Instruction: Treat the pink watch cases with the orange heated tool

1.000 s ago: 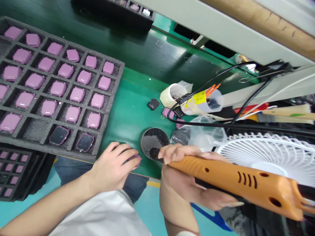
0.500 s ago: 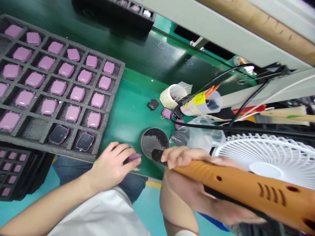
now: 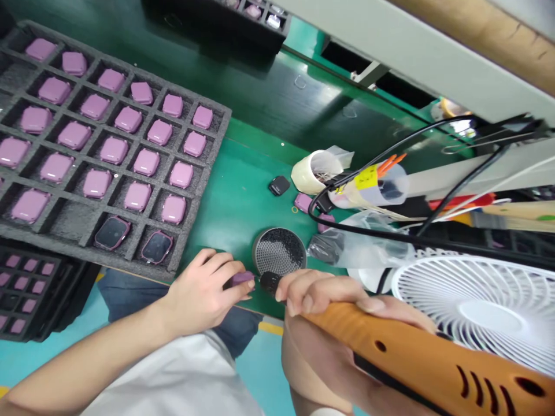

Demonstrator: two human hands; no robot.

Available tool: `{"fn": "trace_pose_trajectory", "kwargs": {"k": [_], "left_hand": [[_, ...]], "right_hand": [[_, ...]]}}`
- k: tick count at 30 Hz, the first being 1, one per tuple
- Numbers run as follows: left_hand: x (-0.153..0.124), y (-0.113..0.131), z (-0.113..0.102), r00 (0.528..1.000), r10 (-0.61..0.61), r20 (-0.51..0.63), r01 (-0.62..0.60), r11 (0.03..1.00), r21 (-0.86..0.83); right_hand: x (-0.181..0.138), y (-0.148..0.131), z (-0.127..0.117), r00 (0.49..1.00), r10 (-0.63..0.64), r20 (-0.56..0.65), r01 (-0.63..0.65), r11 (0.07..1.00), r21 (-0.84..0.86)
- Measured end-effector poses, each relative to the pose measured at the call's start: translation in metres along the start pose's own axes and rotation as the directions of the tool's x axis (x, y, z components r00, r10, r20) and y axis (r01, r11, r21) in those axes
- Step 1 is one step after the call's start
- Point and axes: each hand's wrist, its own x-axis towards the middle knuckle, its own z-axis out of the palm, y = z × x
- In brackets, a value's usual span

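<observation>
My desk (image 3: 232, 199) is surfaced in green matting. Lying on it I record a grey foam tray (image 3: 69, 216) of pink watch cases (image 3: 146, 162), a clear tape roll (image 3: 306, 173), a round mesh dish (image 3: 278, 251) and a black watch module (image 3: 279, 185).

Left hand (image 3: 202, 292) holds pink watch (image 3: 241, 279), right hand (image 3: 323, 294) grips orange tool (image 3: 416, 361).
Tool's black tip (image 3: 269, 283) just beside watch, by mesh disc (image 3: 280, 251).

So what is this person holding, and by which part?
The left hand pinches a small mauve plastic case at its end with the fingertips; the right hand grasps an orange plastic tool around its body, near its black tip.
</observation>
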Motion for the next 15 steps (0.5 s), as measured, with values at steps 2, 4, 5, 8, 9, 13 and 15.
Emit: {"fn": "trace_pose_trajectory", "kwargs": {"k": [2,4,5,8,9,13,15], "left_hand": [[0.001,0.000,0.000,1.000,0.000,-0.004,0.000,1.000,-0.003],[0.001,0.000,0.000,1.000,0.000,-0.001,0.000,1.000,-0.010],[0.001,0.000,0.000,1.000,0.000,0.002,0.000,1.000,-0.013],[0.001,0.000,0.001,1.000,-0.006,0.005,0.006,1.000,-0.016],[0.000,0.000,0.001,1.000,-0.005,0.002,0.005,1.000,-0.015],[0.001,0.000,0.001,1.000,-0.001,-0.014,0.000,1.000,-0.008],[0.001,0.001,0.001,1.000,-0.004,-0.025,0.004,1.000,-0.002]], "right_hand": [[-0.001,0.000,0.000,1.000,0.005,-0.005,-0.005,1.000,0.000],[-0.001,0.000,0.001,1.000,0.019,0.001,-0.019,1.000,-0.006],[-0.001,0.000,0.001,1.000,0.023,-0.004,-0.023,1.000,-0.011],[0.000,-0.001,0.007,0.999,0.029,-0.024,-0.030,0.999,-0.029],[-0.001,-0.001,0.011,0.998,0.036,-0.049,-0.038,0.999,-0.032],[-0.008,-0.003,0.027,0.985,0.062,-0.160,-0.070,0.997,-0.044],[-0.010,-0.003,0.031,0.982,0.089,-0.170,-0.096,0.995,-0.035]]}}
